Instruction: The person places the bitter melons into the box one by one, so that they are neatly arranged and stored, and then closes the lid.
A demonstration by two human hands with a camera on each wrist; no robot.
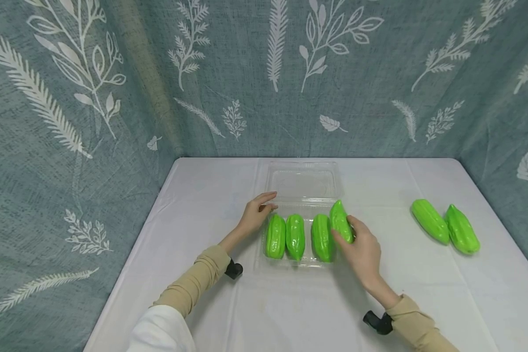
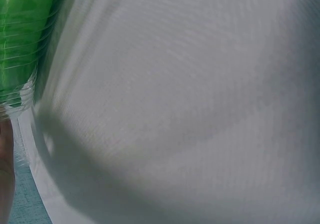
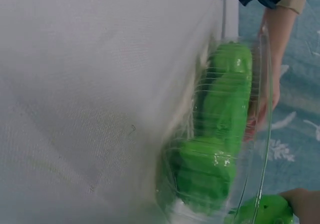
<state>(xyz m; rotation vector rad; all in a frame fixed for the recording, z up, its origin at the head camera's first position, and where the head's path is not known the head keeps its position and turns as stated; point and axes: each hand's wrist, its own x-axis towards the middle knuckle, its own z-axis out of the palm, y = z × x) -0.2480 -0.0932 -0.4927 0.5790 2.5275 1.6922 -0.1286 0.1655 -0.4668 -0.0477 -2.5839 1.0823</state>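
Observation:
My right hand [image 1: 363, 249] grips a glossy, bright-green star fruit [image 1: 341, 221] between thumb and fingers. It holds the fruit tilted over the right end of a clear plastic clamshell box [image 1: 308, 244]. Three more ridged star fruits lie side by side in the box: one at the left [image 1: 275, 236], one beside it [image 1: 295, 236], and one past a gap [image 1: 321, 237]. At the box's back left corner is my left hand [image 1: 253, 215], its fingers extended by the rim. In the right wrist view, the gripped star fruit [image 3: 265, 211] shows at the bottom right.
The box's transparent lid [image 1: 303, 181] lies folded back behind it. Two more green star fruits, one [image 1: 430, 221] and another [image 1: 462, 230], lie on the right of the white-covered table [image 1: 405, 186]. Patterned curtains [image 1: 246, 73] enclose the back and sides.

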